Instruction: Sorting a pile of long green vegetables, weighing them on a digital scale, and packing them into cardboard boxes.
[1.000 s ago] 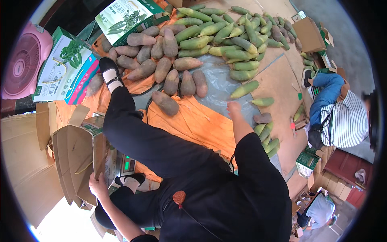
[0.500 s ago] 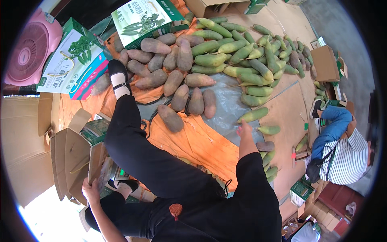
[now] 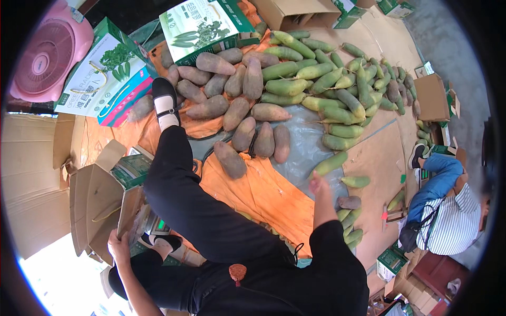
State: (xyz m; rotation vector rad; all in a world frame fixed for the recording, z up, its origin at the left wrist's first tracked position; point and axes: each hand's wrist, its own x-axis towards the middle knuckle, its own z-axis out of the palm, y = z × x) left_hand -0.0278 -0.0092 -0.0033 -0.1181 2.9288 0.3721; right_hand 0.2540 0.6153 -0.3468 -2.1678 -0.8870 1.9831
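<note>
**Right hand reaching toward green produce, left hand at a cardboard box**

The fingers of the right hand [image 3: 318,185] stretch forward, loose and holding nothing, with the tips close to a green elongated fruit [image 3: 331,163] that lies on the clear plastic sheet [image 3: 305,152] just ahead of them. A second green fruit [image 3: 356,181] lies just to the right of the hand, and a brownish one [image 3: 349,202] sits near the wrist, beside a small cluster of green ones [image 3: 350,226] on the flattened cardboard [image 3: 377,158].

The left hand [image 3: 118,243] rests at the lower edge of an opened cardboard box [image 3: 92,200], its fingers against a flap; whether they are clenched on the flap cannot be told from this angle.

Between the two arms, the person's leg in black trousers [image 3: 195,205] extends forward over an orange tarp [image 3: 263,192], ending in a black shoe [image 3: 164,97]. Beyond the shoe lies a heap of brown oblong fruits [image 3: 237,100], and to its right a large pile of green ones [image 3: 337,89]. Printed green cartons [image 3: 105,79] and a pink fan [image 3: 45,58] stand at the far left. At the right edge another person in a striped shirt [image 3: 448,221] sits on the floor.
</note>
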